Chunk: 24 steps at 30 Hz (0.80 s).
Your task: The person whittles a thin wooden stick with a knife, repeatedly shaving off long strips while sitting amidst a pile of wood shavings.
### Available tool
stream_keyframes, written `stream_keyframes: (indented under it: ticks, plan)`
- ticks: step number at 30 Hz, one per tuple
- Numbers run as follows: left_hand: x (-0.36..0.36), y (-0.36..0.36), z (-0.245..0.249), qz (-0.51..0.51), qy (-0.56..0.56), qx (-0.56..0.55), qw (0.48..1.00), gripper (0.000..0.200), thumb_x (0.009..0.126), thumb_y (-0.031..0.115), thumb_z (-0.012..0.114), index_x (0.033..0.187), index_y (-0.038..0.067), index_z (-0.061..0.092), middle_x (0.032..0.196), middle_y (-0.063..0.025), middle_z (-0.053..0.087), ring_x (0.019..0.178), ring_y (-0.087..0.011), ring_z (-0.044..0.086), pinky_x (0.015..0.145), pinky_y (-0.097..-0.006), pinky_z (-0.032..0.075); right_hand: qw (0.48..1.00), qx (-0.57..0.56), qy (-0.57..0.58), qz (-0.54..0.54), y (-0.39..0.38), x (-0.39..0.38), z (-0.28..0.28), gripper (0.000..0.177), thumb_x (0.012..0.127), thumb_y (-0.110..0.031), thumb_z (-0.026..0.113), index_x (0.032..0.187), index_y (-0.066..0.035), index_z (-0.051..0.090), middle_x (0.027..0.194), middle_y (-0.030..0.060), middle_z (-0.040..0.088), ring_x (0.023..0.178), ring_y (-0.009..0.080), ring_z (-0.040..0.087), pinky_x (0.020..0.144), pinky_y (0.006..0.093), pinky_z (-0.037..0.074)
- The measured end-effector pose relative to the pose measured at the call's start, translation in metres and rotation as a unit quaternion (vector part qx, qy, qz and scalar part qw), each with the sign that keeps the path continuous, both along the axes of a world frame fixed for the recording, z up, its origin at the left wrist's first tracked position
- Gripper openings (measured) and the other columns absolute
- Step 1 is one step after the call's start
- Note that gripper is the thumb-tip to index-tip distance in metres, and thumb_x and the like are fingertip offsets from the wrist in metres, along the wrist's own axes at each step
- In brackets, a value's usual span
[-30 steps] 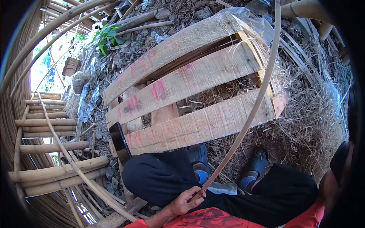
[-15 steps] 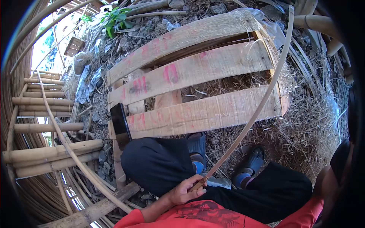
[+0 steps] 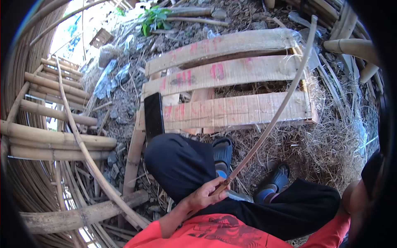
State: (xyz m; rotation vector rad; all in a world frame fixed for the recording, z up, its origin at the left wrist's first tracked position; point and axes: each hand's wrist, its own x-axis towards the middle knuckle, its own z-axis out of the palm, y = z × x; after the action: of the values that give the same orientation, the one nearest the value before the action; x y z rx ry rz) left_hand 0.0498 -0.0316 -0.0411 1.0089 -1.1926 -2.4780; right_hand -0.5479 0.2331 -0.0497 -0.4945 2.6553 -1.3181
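My left hand [image 3: 206, 195] is closed around the lower end of a long, thin bamboo strip [image 3: 271, 127], just above my lap. From there the strip rises in a gentle curve to the upper right, crossing in front of a wooden slatted pallet [image 3: 231, 111]. A black phone [image 3: 154, 113] leans against the pallet's left end, beside my knee. My right arm [image 3: 352, 200] is bent upward at the right edge, and the hand itself is out of the picture.
Dry bamboo shavings [image 3: 326, 155] cover the ground on the right. To the left stands a bamboo frame [image 3: 62, 142] with a long bent pole [image 3: 80, 144] across it. A bamboo post end [image 3: 349, 46] juts in at upper right.
The view has turned a little, so the pallet and phone appear further right. My left hand keeps its hold on the bamboo strip, which has barely shifted.
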Motion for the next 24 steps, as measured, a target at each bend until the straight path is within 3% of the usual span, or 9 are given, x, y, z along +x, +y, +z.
stream_keyframes:
  ticks: [24]
  plan:
    - [0.002,0.001,-0.002,-0.028,0.03,0.004,0.999,0.038,0.094,0.029,0.059,0.116,0.004,0.041,0.076,0.0042,0.038,0.059,-0.0025,0.034,0.051,-0.0178,0.029,0.999,-0.027,0.003,-0.02,0.045,0.032,0.003,0.027,0.083,-0.024,0.068,0.095,-0.001,0.06,0.051,-0.0029,0.035,0.042,0.0087,0.031,0.04,0.0269,0.023]
